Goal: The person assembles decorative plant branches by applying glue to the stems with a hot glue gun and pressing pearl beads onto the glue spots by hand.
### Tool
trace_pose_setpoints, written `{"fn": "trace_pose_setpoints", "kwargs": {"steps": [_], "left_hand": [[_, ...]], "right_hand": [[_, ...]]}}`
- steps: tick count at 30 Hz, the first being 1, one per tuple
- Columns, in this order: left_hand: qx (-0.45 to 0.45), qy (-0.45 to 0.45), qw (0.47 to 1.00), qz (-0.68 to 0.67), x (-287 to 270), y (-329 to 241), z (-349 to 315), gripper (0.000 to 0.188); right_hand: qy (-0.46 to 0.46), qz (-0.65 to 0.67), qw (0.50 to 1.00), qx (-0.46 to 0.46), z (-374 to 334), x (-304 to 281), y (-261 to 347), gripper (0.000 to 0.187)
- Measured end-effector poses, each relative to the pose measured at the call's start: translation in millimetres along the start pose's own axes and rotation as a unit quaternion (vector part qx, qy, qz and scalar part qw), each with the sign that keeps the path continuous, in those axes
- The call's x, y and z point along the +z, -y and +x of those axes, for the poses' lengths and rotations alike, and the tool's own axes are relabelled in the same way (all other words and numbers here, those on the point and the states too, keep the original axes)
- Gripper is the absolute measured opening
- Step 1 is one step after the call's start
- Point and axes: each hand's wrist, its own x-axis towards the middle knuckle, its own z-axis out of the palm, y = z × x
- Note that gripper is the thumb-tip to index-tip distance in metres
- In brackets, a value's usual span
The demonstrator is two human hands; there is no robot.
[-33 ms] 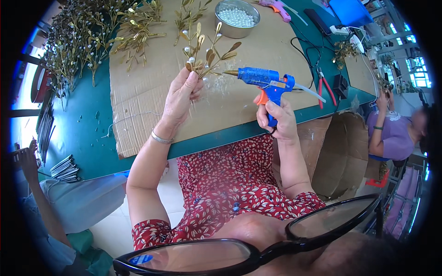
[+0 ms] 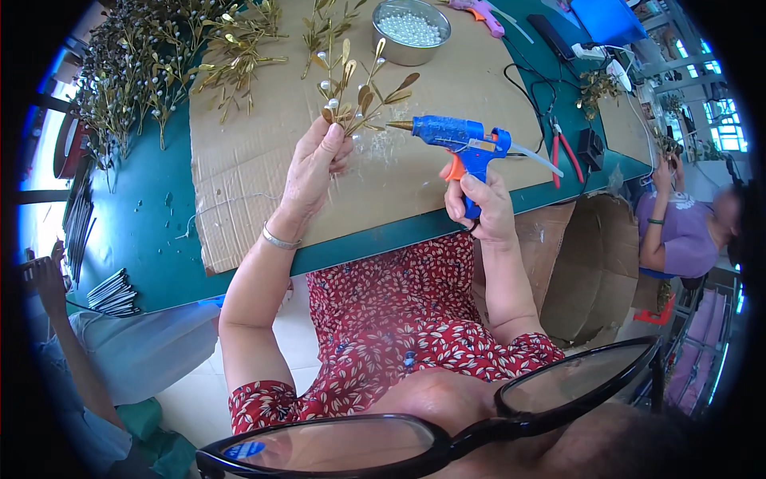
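Between the thumb and fingers of my left hand is the lower part of a gold artificial leaf sprig, which carries a few white pearl beads. My right hand is wrapped round the handle of a blue hot glue gun. One finger lies at its orange trigger. The gun's brass nozzle points left toward the sprig's stems, with a small gap between them. From the back of the gun sticks a translucent glue stick. Both hands are above a cardboard sheet.
A round metal tin of white pearls stands at the far side. Piled gold sprigs cover the far left. Red-handled pliers, black cables and a pink glue gun lie right. Two other people are at the left and right edges.
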Motion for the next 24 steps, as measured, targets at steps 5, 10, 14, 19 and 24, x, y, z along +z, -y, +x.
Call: {"fn": "trace_pose_setpoints", "kwargs": {"steps": [5, 10, 14, 19, 24], "left_hand": [[0.000, 0.001, 1.000, 0.028, 2.9, -0.4, -0.7, 0.026], [0.001, 0.005, 1.000, 0.027, 2.4, 1.5, -1.6, 0.025], [-0.002, 0.010, 1.000, 0.026, 2.6, 0.9, -1.7, 0.024], [-0.001, 0.007, 1.000, 0.029, 2.2, 1.2, -0.5, 0.025], [-0.003, 0.000, 0.999, 0.040, 0.6, 2.8, 0.0, 0.026]], "right_hand": [[-0.004, 0.014, 1.000, 0.000, 1.9, 0.4, -2.3, 0.026], [-0.007, 0.019, 1.000, 0.007, 3.3, -2.4, -6.3, 0.026], [-0.009, 0.024, 1.000, 0.007, 2.7, -3.3, -5.8, 0.026], [-0.006, 0.029, 1.000, 0.004, 3.0, -2.4, -5.8, 0.026], [-0.005, 0.024, 1.000, 0.010, 2.9, -4.7, -7.4, 0.026]]}}
